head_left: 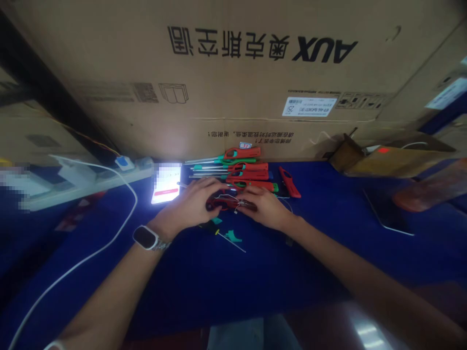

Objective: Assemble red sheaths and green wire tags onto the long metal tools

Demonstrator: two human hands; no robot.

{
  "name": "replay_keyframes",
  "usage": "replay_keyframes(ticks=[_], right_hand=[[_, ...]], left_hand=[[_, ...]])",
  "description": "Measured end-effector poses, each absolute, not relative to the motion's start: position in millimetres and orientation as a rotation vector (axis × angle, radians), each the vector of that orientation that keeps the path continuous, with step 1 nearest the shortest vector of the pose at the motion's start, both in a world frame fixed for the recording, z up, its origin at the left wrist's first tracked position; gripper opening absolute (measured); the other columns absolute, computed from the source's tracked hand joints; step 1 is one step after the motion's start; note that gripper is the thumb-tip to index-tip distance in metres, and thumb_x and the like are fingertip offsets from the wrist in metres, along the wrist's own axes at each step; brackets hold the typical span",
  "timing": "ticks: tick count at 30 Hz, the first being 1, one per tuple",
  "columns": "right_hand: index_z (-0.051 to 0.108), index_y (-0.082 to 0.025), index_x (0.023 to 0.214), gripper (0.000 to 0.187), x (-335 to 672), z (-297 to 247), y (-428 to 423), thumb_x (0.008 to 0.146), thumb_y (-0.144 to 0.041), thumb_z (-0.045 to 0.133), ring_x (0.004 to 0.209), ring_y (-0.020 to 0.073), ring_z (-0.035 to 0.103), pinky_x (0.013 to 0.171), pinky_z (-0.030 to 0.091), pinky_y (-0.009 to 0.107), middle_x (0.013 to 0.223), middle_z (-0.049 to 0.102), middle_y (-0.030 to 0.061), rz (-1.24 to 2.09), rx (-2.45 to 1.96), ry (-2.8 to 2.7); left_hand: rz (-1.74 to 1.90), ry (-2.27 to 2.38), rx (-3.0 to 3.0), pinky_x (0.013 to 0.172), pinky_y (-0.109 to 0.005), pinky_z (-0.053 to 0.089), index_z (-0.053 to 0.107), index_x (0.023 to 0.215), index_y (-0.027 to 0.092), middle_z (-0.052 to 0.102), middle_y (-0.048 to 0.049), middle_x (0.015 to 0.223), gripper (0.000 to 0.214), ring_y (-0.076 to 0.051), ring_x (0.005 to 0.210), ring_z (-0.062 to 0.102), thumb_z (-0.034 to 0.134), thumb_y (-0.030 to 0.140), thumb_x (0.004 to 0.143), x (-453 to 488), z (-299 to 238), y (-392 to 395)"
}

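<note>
Between my two hands is a red utility lighter (229, 204) with thin white wires showing along it; its casing seems opened, though fingers cover much of it. My left hand (197, 201), closed, grips the lighter's left end, and a metal tube pokes out past the knuckles. On the other end my right hand (268, 208) is closed too. Just beyond lie several red and green utility lighters (251, 167) in a stack, tubes pointing left. A loose red casing half (289, 183) rests to their right. Nearer me are a thin screwdriver (231, 242) and a green plastic piece (233, 236).
A lit phone (167, 187) lies left of the hands, near a white power strip (91, 182) with a white cable (124, 223). A large cardboard box (226, 102) stands behind. To the right are an open carton (394, 160), a dark tablet-like device (386, 211) and a blurred bottle (426, 189).
</note>
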State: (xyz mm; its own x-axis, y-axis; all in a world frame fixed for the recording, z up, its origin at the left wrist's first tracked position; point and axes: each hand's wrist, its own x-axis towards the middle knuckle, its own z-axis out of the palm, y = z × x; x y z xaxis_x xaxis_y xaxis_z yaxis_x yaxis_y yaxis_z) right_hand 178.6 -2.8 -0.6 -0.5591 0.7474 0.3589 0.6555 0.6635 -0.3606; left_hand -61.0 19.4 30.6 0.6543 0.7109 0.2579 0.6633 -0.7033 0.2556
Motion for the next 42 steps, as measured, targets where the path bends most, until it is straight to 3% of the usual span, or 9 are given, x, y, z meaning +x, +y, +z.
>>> replay_keyframes(ticks=[4,8,12,15,19,21,28,38,42], right_hand=[[0.066,-0.02,0.116,0.028,182,-4,1,0.088,-0.022,0.068,0.082,0.0177,0.065,0.077,0.054,0.033,0.099,0.069,0.0064,0.466,-1.057,-2.259],[0.067,-0.02,0.111,0.026,184,-4,1,0.085,-0.02,0.07,0.068,0.0129,0.062,0.066,0.052,0.027,0.086,0.067,0.001,0.691,-1.08,-2.098],[0.068,-0.019,0.105,0.019,180,-5,1,0.085,-0.018,0.067,0.066,0.0117,0.06,0.064,0.051,0.026,0.086,0.066,0.0012,0.628,-1.122,-2.031],[0.067,-0.019,0.102,0.016,175,-8,2,0.086,-0.016,0.066,0.067,0.0115,0.06,0.066,0.051,0.027,0.092,0.065,0.0029,0.564,-1.14,-2.006],[0.062,-0.021,0.103,0.017,171,-11,4,0.087,-0.017,0.064,0.074,0.0138,0.063,0.07,0.052,0.028,0.094,0.065,0.0032,0.537,-1.146,-1.976],[0.059,-0.022,0.104,0.02,171,-10,4,0.086,-0.016,0.064,0.074,0.0141,0.062,0.071,0.052,0.029,0.095,0.065,0.0028,0.52,-1.144,-1.987],[0.058,-0.02,0.097,0.012,177,-1,1,0.093,-0.012,0.052,0.088,0.017,0.063,0.078,0.054,0.033,0.117,0.054,0.0096,0.328,-1.067,-2.196],[0.066,-0.023,0.102,0.027,187,-1,-1,0.084,-0.005,0.056,0.091,0.017,0.063,0.086,0.054,0.038,0.122,0.051,0.0083,0.349,-0.989,-2.318],[0.066,-0.022,0.102,0.026,188,3,-2,0.082,-0.007,0.058,0.089,0.0162,0.063,0.084,0.055,0.037,0.123,0.05,0.0089,0.422,-0.971,-2.347]], left_hand=[[0.532,0.946,2.668,0.09,-0.035,0.051,0.069,0.109,0.022,0.07,-0.0048,0.108,0.021,-0.021,0.098,0.066,0.06,0.019,0.091,-59,27,24],[0.6,0.9,2.649,0.086,-0.034,0.052,0.071,0.107,0.022,0.07,-0.0044,0.102,0.023,-0.019,0.095,0.067,0.053,0.015,0.095,-58,19,29],[0.578,0.961,2.676,0.085,-0.035,0.052,0.07,0.109,0.022,0.067,-0.0051,0.105,0.026,-0.02,0.094,0.067,0.052,0.013,0.092,-56,17,24],[0.546,1.041,2.722,0.085,-0.039,0.053,0.068,0.11,0.022,0.066,-0.0054,0.108,0.022,-0.024,0.096,0.066,0.062,0.028,0.089,-53,20,18],[0.566,1.131,2.78,0.094,-0.05,0.049,0.061,0.119,0.02,0.062,-0.0092,0.116,0.059,-0.031,0.106,0.062,0.077,0.056,0.074,-47,21,15],[0.604,1.112,2.788,0.096,-0.05,0.048,0.058,0.116,0.018,0.06,-0.0106,0.118,0.059,-0.032,0.111,0.059,0.08,0.052,0.073,-44,20,15],[0.645,0.836,2.714,0.096,-0.04,0.048,0.062,0.086,0.021,0.058,-0.0043,0.117,0.015,-0.024,0.11,0.058,0.072,0.032,0.086,-42,16,17],[0.613,0.839,2.601,0.089,-0.036,0.052,0.068,0.099,0.022,0.058,-0.0038,0.114,0.011,-0.02,0.102,0.063,0.069,0.021,0.088,-49,12,24],[0.603,0.824,2.646,0.091,-0.037,0.052,0.07,0.093,0.022,0.059,-0.0043,0.115,0.005,-0.02,0.102,0.063,0.067,0.023,0.089,-47,14,23]])
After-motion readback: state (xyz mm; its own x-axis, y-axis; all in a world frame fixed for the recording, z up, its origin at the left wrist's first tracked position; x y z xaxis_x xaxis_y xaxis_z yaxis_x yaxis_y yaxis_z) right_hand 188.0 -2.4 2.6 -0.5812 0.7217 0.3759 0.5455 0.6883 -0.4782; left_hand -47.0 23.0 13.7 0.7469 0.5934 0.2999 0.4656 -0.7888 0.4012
